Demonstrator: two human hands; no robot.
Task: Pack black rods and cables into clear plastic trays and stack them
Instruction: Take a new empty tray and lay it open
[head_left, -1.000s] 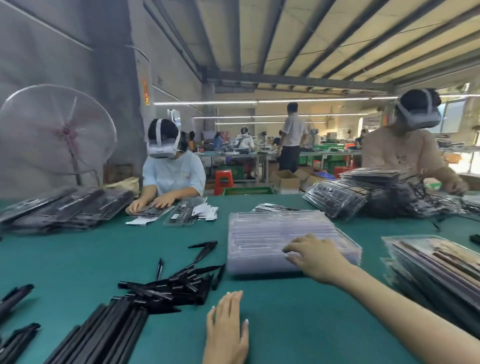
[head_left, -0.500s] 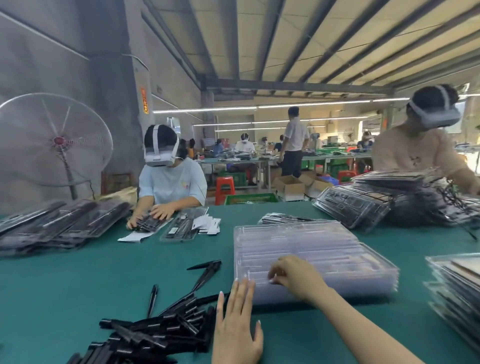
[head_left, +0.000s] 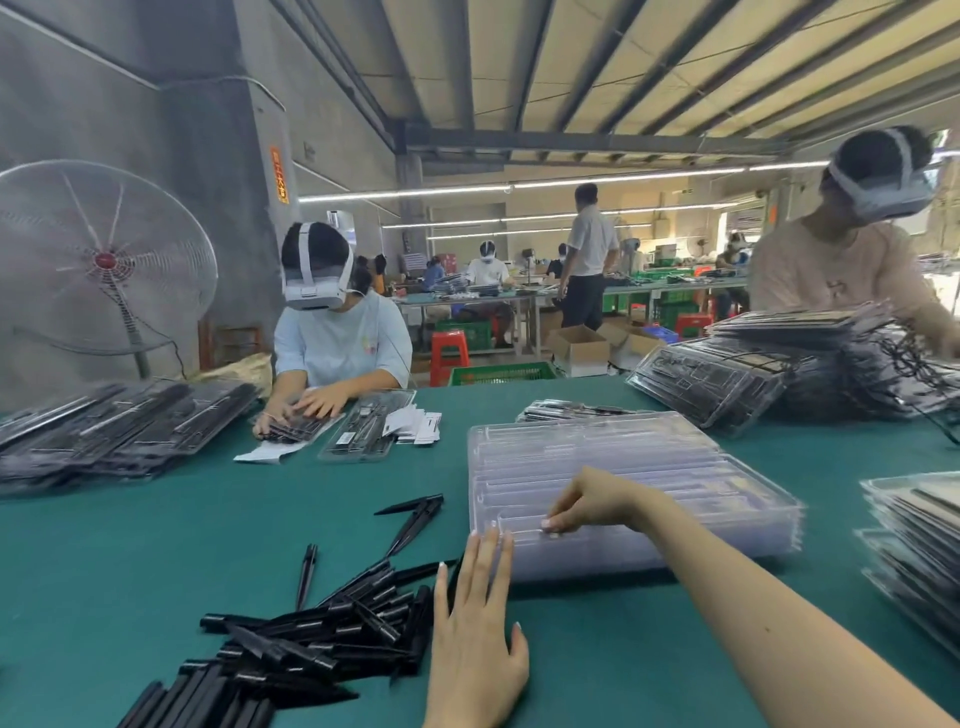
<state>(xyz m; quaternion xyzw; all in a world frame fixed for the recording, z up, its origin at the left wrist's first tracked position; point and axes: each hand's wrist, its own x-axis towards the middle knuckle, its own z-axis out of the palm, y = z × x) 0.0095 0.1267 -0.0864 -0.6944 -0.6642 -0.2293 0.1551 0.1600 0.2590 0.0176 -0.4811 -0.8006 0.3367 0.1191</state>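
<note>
Two hands at my clear tray stack: right hand pinches the top tray's edge, left hand flat, fingers straight against its corner.

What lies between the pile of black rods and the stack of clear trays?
In the head view, the left hand lies flat there on the green table, fingertips at the tray stack, beside the rods.

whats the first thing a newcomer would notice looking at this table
Most likely the stack of clear plastic trays at the centre of the green table, where the right hand pinches the top tray's near edge while the left hand lies flat with its fingertips at the stack's near corner. Next, the heap of black rods sprawled at lower left, and the big standing fan by the wall on the left.
</note>
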